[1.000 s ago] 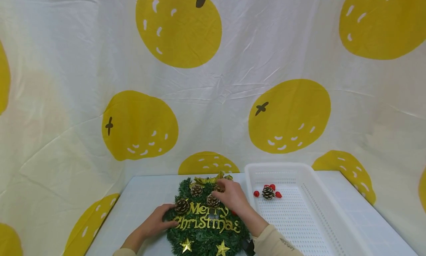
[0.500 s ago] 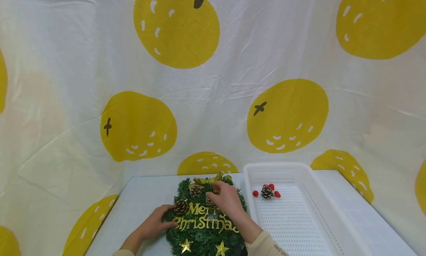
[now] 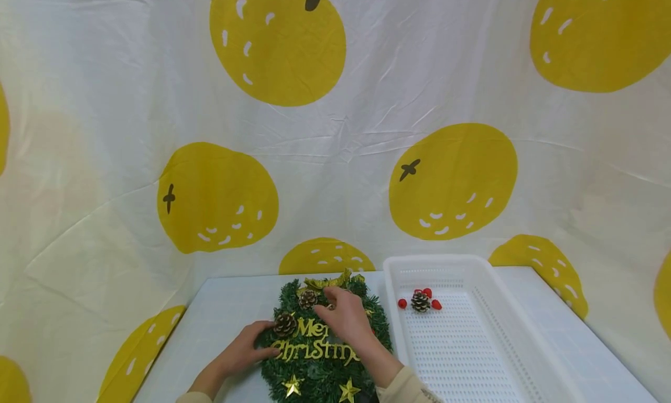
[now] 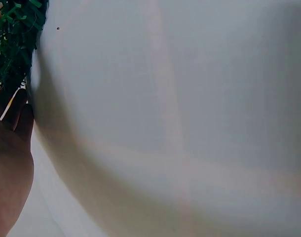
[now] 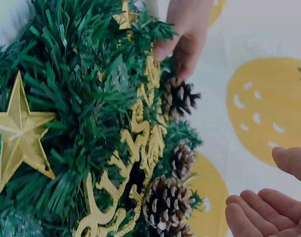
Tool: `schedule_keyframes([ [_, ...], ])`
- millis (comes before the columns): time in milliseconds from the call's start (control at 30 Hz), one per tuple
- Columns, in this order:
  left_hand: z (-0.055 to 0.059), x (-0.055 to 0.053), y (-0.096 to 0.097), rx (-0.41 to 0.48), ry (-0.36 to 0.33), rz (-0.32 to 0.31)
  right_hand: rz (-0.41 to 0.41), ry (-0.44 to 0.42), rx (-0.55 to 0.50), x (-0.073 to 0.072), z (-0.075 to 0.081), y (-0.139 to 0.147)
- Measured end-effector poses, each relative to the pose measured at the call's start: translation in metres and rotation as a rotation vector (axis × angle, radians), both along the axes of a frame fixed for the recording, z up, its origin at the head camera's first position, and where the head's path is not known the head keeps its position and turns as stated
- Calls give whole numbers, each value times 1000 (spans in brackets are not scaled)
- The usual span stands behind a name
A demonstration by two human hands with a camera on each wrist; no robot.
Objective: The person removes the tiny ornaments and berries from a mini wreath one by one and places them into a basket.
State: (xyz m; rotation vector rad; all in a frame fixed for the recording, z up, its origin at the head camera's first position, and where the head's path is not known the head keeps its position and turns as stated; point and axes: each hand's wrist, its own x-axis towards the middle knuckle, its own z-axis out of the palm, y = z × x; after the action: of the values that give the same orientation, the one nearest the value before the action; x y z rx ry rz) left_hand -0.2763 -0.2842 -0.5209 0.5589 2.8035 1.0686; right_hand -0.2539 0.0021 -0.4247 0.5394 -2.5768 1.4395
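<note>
So, the wreath (image 3: 317,373) lies on the desk (image 3: 225,301), two gold stars (image 3: 348,391) at its near end. Just past them runs the gold lettering (image 3: 315,350), and the left hand (image 3: 243,345) is on the left edge, thumb by the first letter, fingers at a cone (image 3: 285,325); whether they truly grip, I can't quite tell. Above the upper part, the right hand (image 3: 348,318) hangs, fingers loosely bent, holding nothing. Further up, a gold ribbon (image 3: 318,284). Rightward, a white tray (image 3: 461,345) carries red pieces (image 3: 437,304); behind everything, fruit-print cloth (image 3: 335,170).
</note>
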Motion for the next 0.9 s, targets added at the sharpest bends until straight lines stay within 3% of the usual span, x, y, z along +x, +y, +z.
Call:
schedule_keyframes([
  [567,-1,-1,1,3,53,-11,65,-108,22,4,-8,-34],
  [900,-1,-2,0,7,23,-9,84,-139,49,-2,-23,-48],
])
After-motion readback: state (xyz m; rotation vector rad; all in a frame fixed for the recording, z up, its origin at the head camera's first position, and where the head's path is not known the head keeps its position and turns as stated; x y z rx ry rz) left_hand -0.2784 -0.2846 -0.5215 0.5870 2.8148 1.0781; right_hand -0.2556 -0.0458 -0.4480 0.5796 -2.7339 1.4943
